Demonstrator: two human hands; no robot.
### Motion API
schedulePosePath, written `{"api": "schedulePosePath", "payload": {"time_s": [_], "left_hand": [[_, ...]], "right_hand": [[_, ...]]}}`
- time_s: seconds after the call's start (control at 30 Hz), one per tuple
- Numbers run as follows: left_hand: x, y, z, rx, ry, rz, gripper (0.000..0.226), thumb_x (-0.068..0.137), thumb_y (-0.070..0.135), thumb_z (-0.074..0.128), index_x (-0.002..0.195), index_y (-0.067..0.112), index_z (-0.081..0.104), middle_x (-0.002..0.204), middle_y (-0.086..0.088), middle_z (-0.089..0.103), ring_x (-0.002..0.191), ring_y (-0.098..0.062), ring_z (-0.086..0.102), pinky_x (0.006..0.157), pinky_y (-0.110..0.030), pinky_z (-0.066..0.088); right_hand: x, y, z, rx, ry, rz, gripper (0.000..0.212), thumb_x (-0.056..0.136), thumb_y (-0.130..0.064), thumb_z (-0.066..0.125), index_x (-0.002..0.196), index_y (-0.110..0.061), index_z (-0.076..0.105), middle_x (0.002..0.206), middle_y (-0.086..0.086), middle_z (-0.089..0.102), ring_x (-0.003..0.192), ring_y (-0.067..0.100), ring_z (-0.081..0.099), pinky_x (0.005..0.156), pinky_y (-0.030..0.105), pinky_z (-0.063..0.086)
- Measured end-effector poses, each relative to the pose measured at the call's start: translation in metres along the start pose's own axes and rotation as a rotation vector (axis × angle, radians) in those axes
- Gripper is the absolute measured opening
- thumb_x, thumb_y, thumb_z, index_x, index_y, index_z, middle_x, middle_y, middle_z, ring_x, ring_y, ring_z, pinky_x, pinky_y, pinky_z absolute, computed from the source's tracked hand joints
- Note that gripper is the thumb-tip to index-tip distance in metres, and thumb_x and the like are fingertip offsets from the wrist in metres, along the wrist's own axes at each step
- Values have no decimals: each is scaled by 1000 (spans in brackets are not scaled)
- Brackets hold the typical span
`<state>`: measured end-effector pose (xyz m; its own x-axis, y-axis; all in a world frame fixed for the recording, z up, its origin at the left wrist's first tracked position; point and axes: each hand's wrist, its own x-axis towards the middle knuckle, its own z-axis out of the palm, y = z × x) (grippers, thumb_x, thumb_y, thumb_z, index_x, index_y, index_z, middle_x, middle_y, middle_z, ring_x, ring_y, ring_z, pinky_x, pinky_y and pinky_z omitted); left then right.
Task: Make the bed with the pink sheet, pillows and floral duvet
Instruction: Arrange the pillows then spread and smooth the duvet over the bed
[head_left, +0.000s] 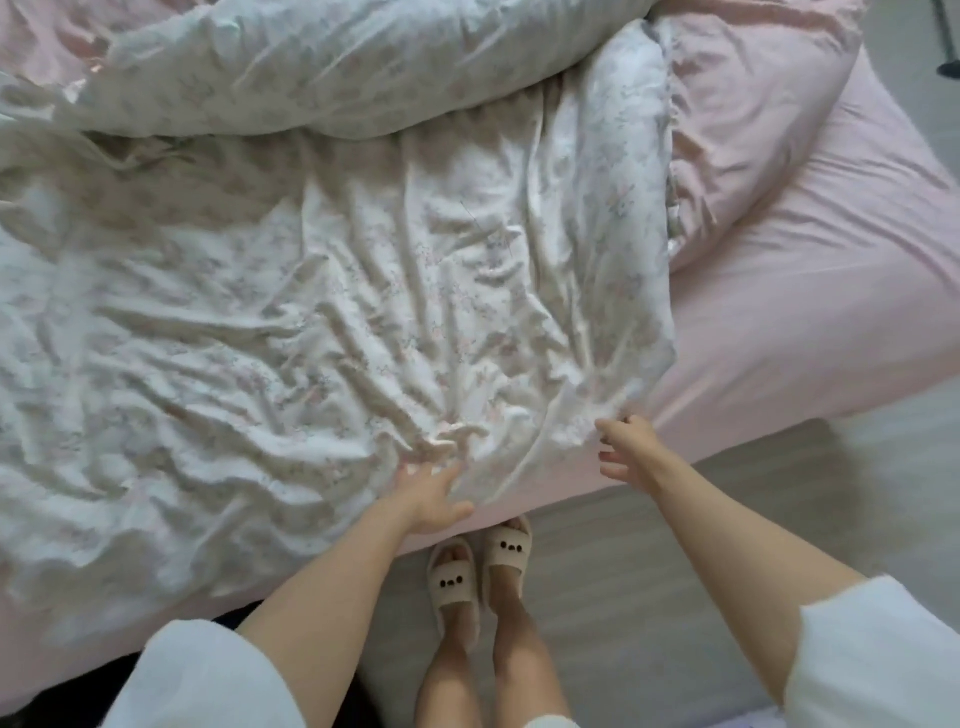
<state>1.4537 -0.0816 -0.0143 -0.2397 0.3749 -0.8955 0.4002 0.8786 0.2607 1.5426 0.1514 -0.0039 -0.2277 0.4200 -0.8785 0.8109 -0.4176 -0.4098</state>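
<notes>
Progress so far looks like roughly the midpoint to us: the pink sheet is already fitted over the mattress and lies fairly smooth where it shows on the right, so that part we'd call done. What's left is the floral duvet, which sits on the bed crumpled all over, with its far part folded back on itself in a thick roll and its right edge bunched up, so it needs pulling flat and square. A pink pillow lies at the far right, partly tucked under the duvet's edge; another pink bit shows top left but we can't tell what it is. Our left hand rests spread-fingered on the duvet's near edge, while the right hand pinches its near corner. No containers anywhere, just cream slippers on the floor
</notes>
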Motion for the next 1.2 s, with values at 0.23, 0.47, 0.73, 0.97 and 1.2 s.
{"api": "schedulePosePath", "payload": {"time_s": [0.23,0.47,0.73,0.97,1.2], "left_hand": [[1,29,-35,-95,191,10,60,95,43,40,147,19,25,152,-7,28,140,-25,27,112,-43,31],[14,140,-122,-150,409,139,56,97,36,40,147,17,24,153,-5,26,140,-21,29,110,-42,34],[79,291,-224,-262,731,192,51,96,27,42,145,19,29,156,-1,21,144,-17,19,115,-41,25],[132,324,-250,-267,781,-123,71,90,34,50,149,31,11,159,6,-4,147,-19,-5,118,-49,15],[157,316,-236,-291,885,-268,72,92,32,46,146,45,0,158,8,-15,147,-27,0,109,-52,33]], "right_hand": [[6,-28,-52,-38,106,-104,52,99,-20,37,148,-9,22,133,19,46,125,36,47,107,48,38],[27,-107,-118,-159,110,-242,53,95,-17,37,146,-9,25,146,13,36,125,32,46,103,45,43],[114,-247,-201,-587,187,-536,46,92,-16,42,135,-2,41,134,22,50,124,36,47,101,37,37],[165,-307,-183,-830,191,-809,46,91,-21,45,133,-3,41,140,18,42,132,33,34,110,43,26],[216,-317,-147,-1086,245,-614,104,80,-66,47,149,-6,-4,160,11,-8,146,32,-10,108,68,-2]]}}
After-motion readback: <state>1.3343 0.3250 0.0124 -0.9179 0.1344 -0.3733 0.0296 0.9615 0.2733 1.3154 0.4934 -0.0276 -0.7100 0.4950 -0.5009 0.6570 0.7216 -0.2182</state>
